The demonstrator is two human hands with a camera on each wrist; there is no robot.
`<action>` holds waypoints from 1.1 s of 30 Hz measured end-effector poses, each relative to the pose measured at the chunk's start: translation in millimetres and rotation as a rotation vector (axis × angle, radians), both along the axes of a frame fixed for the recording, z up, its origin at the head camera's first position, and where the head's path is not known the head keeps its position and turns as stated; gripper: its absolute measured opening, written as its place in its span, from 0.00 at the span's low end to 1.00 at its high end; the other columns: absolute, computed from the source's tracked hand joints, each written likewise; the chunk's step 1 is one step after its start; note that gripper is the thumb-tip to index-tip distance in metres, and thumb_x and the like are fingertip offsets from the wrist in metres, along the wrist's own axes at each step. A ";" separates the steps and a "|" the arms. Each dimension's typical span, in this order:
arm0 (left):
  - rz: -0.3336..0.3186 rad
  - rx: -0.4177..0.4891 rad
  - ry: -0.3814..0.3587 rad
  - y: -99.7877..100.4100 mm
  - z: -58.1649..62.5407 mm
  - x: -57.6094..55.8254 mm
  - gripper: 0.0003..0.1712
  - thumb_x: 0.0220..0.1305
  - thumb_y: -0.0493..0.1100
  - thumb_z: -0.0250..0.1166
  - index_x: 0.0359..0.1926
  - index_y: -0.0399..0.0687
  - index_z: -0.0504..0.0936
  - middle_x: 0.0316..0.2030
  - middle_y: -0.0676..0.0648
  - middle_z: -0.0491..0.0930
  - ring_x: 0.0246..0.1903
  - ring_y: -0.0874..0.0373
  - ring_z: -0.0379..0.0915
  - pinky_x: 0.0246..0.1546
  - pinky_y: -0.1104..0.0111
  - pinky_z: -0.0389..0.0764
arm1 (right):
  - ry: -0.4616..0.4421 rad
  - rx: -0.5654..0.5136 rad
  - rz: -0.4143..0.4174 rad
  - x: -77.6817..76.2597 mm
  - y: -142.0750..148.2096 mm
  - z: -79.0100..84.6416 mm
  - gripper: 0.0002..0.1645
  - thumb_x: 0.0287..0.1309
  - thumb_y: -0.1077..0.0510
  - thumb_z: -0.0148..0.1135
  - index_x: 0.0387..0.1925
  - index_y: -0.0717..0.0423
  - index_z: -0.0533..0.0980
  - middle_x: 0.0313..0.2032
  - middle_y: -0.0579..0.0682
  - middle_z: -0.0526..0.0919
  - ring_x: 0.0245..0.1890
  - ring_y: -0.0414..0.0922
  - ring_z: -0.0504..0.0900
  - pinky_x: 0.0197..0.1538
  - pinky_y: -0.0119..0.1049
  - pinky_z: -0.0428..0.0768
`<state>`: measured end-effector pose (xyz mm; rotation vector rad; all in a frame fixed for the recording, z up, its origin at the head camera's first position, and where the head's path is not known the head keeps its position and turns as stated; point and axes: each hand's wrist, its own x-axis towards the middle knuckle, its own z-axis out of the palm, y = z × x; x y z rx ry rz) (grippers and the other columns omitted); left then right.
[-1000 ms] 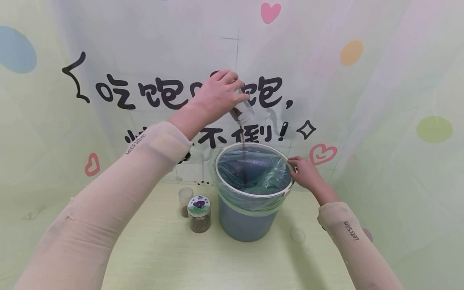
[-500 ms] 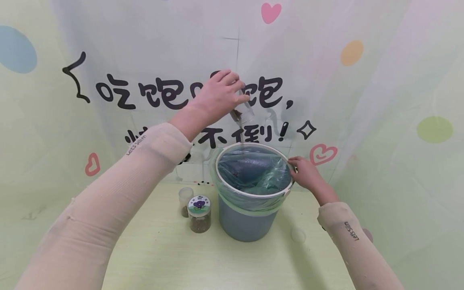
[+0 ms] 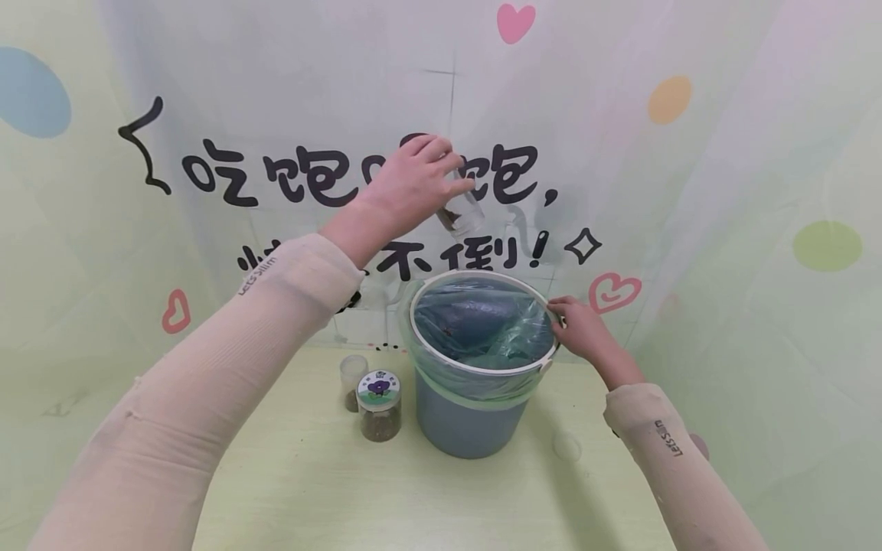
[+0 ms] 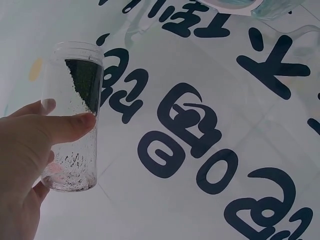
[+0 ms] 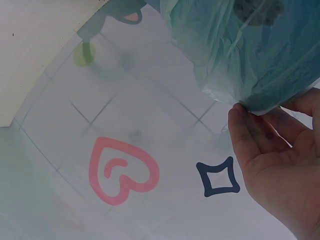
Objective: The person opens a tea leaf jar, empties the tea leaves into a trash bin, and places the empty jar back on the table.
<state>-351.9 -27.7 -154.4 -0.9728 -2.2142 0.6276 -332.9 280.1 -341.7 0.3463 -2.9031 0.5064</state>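
My left hand (image 3: 416, 180) grips a clear plastic jar (image 3: 460, 216) tilted mouth-down above the bucket. In the left wrist view, dark grains lie slanted toward the mouth of the jar (image 4: 75, 145), and specks cling to its wall. A blue-grey bucket (image 3: 468, 428) with a white rim stands below, lined with a thin green plastic bag (image 3: 475, 386) folded over the rim. At the rim's right side, my right hand (image 3: 582, 329) holds the bag-covered edge. The right wrist view shows its fingers and thumb about the bag (image 5: 225, 55).
Left of the bucket stand a capped jar (image 3: 380, 417) with a flower label and dark contents, and behind it a clear jar (image 3: 353, 375) partly filled. A clear round lid (image 3: 567, 446) lies on the pale table (image 3: 413, 505) at right. A printed curtain hangs behind.
A dark stream of grains fell from the tilted jar into the bucket a second ago. It thinned, and now none is seen falling. Both hands keep nearly the same places.
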 end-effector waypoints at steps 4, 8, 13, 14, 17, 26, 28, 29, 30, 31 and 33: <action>-0.005 0.019 0.008 -1.0 -3.7 0.3 0.31 0.66 0.28 0.58 0.67 0.53 0.70 0.60 0.45 0.76 0.63 0.45 0.66 0.68 0.55 0.69 | -0.001 0.004 0.000 -0.5 0.3 0.0 0.23 0.61 0.67 0.54 0.57 0.75 0.75 0.59 0.71 0.76 0.56 0.65 0.79 0.60 0.58 0.78; -0.004 0.040 0.033 -3.0 -9.2 -0.1 0.22 0.69 0.32 0.54 0.62 0.45 0.71 0.56 0.46 0.78 0.59 0.46 0.68 0.64 0.57 0.70 | -0.004 0.000 -0.003 -1.1 0.0 -1.0 0.23 0.61 0.67 0.54 0.57 0.74 0.75 0.59 0.70 0.76 0.56 0.65 0.78 0.60 0.58 0.78; -0.011 0.064 0.027 -5.6 -14.7 -0.7 0.17 0.72 0.38 0.52 0.60 0.45 0.73 0.55 0.46 0.79 0.58 0.46 0.68 0.62 0.56 0.69 | -0.010 -0.003 -0.010 -1.2 0.3 -1.8 0.23 0.62 0.67 0.54 0.57 0.74 0.75 0.59 0.70 0.76 0.56 0.65 0.79 0.60 0.58 0.79; -0.012 0.066 0.021 -5.8 -15.6 -1.0 0.18 0.72 0.39 0.52 0.61 0.45 0.73 0.56 0.46 0.79 0.58 0.46 0.68 0.61 0.56 0.69 | -0.009 -0.002 -0.009 -1.1 0.4 -1.8 0.23 0.62 0.67 0.54 0.57 0.74 0.75 0.59 0.70 0.76 0.56 0.65 0.79 0.60 0.58 0.79; -0.021 0.064 0.009 -6.5 -17.8 -2.6 0.20 0.72 0.39 0.53 0.62 0.47 0.73 0.57 0.46 0.79 0.58 0.46 0.68 0.59 0.56 0.70 | -0.009 0.001 -0.009 -1.1 1.1 -1.7 0.23 0.62 0.67 0.54 0.57 0.74 0.75 0.59 0.70 0.76 0.56 0.65 0.78 0.60 0.58 0.78; -0.113 0.048 0.037 -9.3 -24.3 -4.5 0.22 0.67 0.30 0.56 0.60 0.48 0.75 0.58 0.47 0.80 0.60 0.47 0.69 0.65 0.57 0.71 | -0.001 0.004 0.004 -2.0 0.4 -1.2 0.23 0.60 0.68 0.54 0.57 0.75 0.75 0.59 0.71 0.76 0.56 0.65 0.78 0.60 0.58 0.78; -0.139 0.045 0.041 -9.6 -25.8 -5.1 0.22 0.66 0.28 0.58 0.58 0.48 0.75 0.58 0.48 0.80 0.60 0.47 0.69 0.65 0.57 0.70 | -0.002 0.002 0.003 -2.1 0.2 -1.3 0.23 0.60 0.68 0.54 0.57 0.75 0.75 0.59 0.71 0.76 0.56 0.65 0.78 0.60 0.58 0.78; -0.153 0.045 0.043 -9.6 -26.6 -5.6 0.22 0.65 0.27 0.58 0.57 0.48 0.75 0.58 0.48 0.80 0.60 0.47 0.69 0.65 0.57 0.70 | -0.003 0.000 0.002 -2.0 0.0 -1.4 0.23 0.60 0.68 0.54 0.57 0.75 0.75 0.59 0.71 0.76 0.56 0.65 0.78 0.61 0.58 0.78; -0.170 0.048 0.048 -9.6 -27.5 -6.1 0.22 0.65 0.26 0.58 0.56 0.47 0.76 0.58 0.48 0.80 0.60 0.47 0.69 0.65 0.57 0.70 | -0.007 -0.001 0.000 -2.0 -0.1 -1.4 0.23 0.61 0.68 0.54 0.57 0.75 0.75 0.59 0.71 0.76 0.57 0.65 0.78 0.61 0.58 0.78; -0.189 0.052 0.054 -9.8 -28.5 -6.7 0.21 0.65 0.26 0.58 0.55 0.47 0.76 0.57 0.48 0.80 0.60 0.48 0.70 0.65 0.57 0.70 | -0.010 -0.002 -0.002 -1.8 0.1 -1.4 0.23 0.61 0.68 0.54 0.57 0.75 0.75 0.59 0.71 0.76 0.57 0.65 0.78 0.61 0.58 0.78; -0.224 0.058 0.075 -9.6 -30.5 -8.0 0.20 0.65 0.25 0.57 0.53 0.47 0.77 0.57 0.48 0.81 0.59 0.48 0.70 0.66 0.57 0.70 | -0.014 -0.003 -0.005 -1.4 -0.3 -1.2 0.23 0.61 0.67 0.54 0.57 0.75 0.75 0.59 0.71 0.76 0.57 0.65 0.78 0.61 0.58 0.78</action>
